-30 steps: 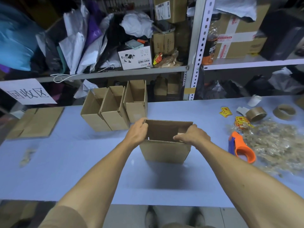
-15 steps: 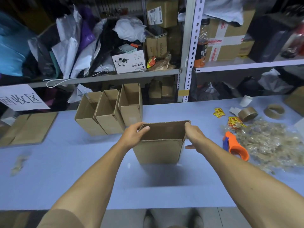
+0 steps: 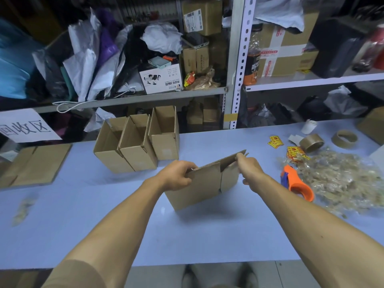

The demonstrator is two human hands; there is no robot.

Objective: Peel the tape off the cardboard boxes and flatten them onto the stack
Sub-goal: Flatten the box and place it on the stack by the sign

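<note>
Near the middle of the frame, on the pale blue counter [image 3: 62, 225], a collapsed brown cardboard box [image 3: 204, 183] stands tilted on its lower edge, nearly folded flat, its top edge rising toward the right. At the box's upper left corner the left hand [image 3: 176, 175] has a curled grip, thumb on the near face and fingers over the top edge. At the upper right corner the right hand [image 3: 248, 166] pinches the top edge between its fingertips. Just behind and to the left, three open brown cardboard boxes [image 3: 137, 144] stand side by side, touching, near the counter's far edge. At the far left of the frame lies a low stack of flattened brown cardboard [image 3: 33, 163], below a white paper sign with black characters [image 3: 22, 125]. To the right of the hands an orange and blue tape dispenser [image 3: 296, 181] lies beside a heap of crumpled clear-brown peeled tape [image 3: 342, 179]. Farther back on the right sit a roll of brown tape [image 3: 312, 142], an empty cardboard tape core [image 3: 344, 138] and yellow stickers [image 3: 275, 141].
</note>
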